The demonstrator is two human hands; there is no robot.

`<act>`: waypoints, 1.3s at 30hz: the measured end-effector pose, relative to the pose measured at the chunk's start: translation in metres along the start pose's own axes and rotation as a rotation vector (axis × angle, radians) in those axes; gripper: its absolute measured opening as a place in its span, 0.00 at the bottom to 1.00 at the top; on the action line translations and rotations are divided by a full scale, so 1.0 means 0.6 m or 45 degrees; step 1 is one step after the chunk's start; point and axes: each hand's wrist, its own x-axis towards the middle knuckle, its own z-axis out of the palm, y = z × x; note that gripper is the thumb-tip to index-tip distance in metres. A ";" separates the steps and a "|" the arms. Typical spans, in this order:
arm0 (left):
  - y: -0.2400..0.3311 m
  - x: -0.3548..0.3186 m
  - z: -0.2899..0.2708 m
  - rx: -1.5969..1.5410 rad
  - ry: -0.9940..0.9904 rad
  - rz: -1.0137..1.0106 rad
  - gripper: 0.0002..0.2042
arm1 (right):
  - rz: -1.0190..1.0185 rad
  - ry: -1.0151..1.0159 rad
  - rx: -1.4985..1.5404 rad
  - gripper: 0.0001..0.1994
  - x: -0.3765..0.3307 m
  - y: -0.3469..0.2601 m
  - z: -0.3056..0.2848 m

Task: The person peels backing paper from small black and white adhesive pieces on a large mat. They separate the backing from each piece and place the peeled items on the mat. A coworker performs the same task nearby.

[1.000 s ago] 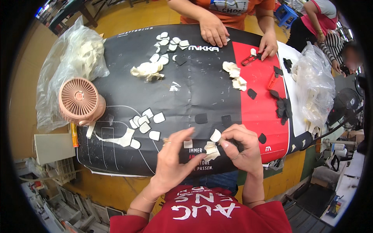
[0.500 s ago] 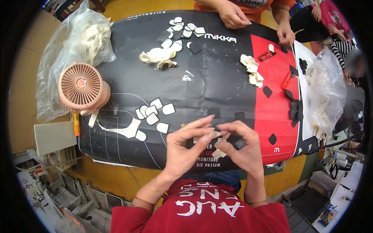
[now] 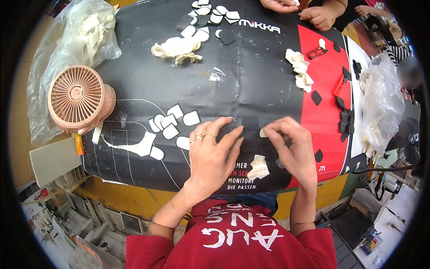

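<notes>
My right hand [image 3: 293,150] pinches a small cream rounded piece [image 3: 263,133] between thumb and forefinger, just above the black part of the mat. Fingers apart and holding nothing, my left hand [image 3: 209,154] hovers over or rests on the mat; I cannot tell which. Between my hands, nearer to me, lies a small stack of cream pieces [image 3: 258,168]. Left of my left hand are several white round-ended pieces with dark edges [image 3: 168,121], one partly covered by that hand. A dark square patch [image 3: 250,123] lies beyond my fingertips.
A pink fan [image 3: 79,98] and a plastic bag of cream pieces [image 3: 92,38] stand on the left. Cream piles [image 3: 177,48] lie farther back. Dark pieces [image 3: 345,120] and red cutters [image 3: 339,85] lie on the right. Another person's hands [image 3: 318,15] work at the far edge.
My hands have moved apart; the cream piece stays in my right fingers while my left has let go and spread. The view has shifted, and the other person's hands have come together.
</notes>
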 end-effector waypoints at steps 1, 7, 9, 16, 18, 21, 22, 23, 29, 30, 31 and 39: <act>0.001 0.000 0.003 0.069 -0.045 0.022 0.14 | -0.059 0.012 -0.057 0.05 0.008 0.000 0.001; 0.001 -0.003 0.016 0.202 -0.163 0.056 0.16 | 0.255 -0.113 0.230 0.06 0.039 0.008 0.028; -0.001 -0.005 0.017 0.205 -0.163 0.062 0.16 | 0.278 -0.145 0.208 0.06 0.046 0.011 0.032; -0.006 -0.006 0.019 0.189 -0.180 0.061 0.16 | 0.337 -0.236 0.124 0.06 0.058 0.010 0.032; -0.007 -0.006 0.019 0.181 -0.181 0.062 0.16 | 0.350 -0.222 0.099 0.07 0.060 0.008 0.033; -0.007 -0.005 0.018 0.158 -0.190 0.061 0.16 | 0.371 -0.207 0.076 0.07 0.060 0.007 0.036; -0.007 -0.005 0.018 0.149 -0.193 0.062 0.16 | 0.380 -0.202 0.069 0.07 0.060 0.006 0.036; -0.008 -0.004 0.017 0.144 -0.197 0.062 0.16 | 0.380 -0.195 0.072 0.07 0.060 0.006 0.037; -0.011 -0.003 0.010 0.080 -0.220 0.053 0.18 | 0.374 -0.167 0.068 0.07 0.059 0.004 0.040; -0.012 -0.002 0.009 0.070 -0.225 0.049 0.18 | 0.376 -0.164 0.069 0.07 0.059 0.004 0.041; -0.012 -0.001 0.008 0.058 -0.229 0.044 0.19 | 0.378 -0.161 0.072 0.07 0.059 0.004 0.041; -0.004 0.006 0.017 0.152 -0.242 0.065 0.22 | 0.363 -0.122 0.083 0.07 0.059 0.002 0.045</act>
